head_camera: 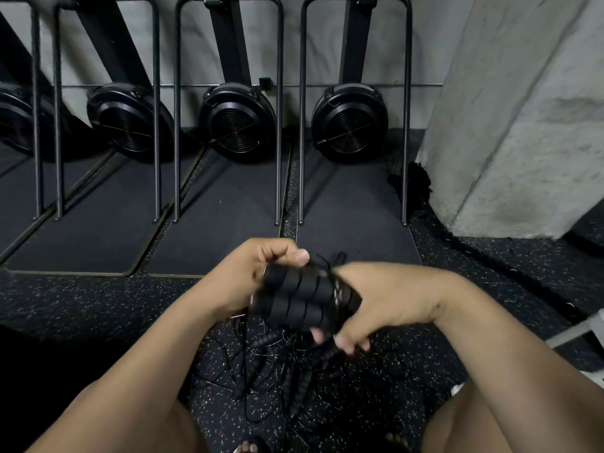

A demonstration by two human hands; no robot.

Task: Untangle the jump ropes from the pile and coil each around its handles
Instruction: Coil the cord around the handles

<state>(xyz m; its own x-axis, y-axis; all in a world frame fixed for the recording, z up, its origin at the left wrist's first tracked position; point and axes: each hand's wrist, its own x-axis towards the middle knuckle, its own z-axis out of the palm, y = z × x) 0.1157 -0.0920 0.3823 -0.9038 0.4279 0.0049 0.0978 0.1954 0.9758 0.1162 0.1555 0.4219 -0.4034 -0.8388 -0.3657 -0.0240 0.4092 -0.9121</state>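
Left hand fingers grip one end of the paired handles; right hand curls round the other end, both above the pile on the floor. I'd keep the handles parallel and wrap with light tension, turns side by side. Handles are ribbed black foam, grippy. Cord is thin and wiry, likely springy.

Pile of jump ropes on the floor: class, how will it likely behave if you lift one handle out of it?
Probably floppy: the thin cords lie in loose loops. Crossed strands suggest the pile would drag along as a clump. The ribbed handles look stiff and unlikely to slip.
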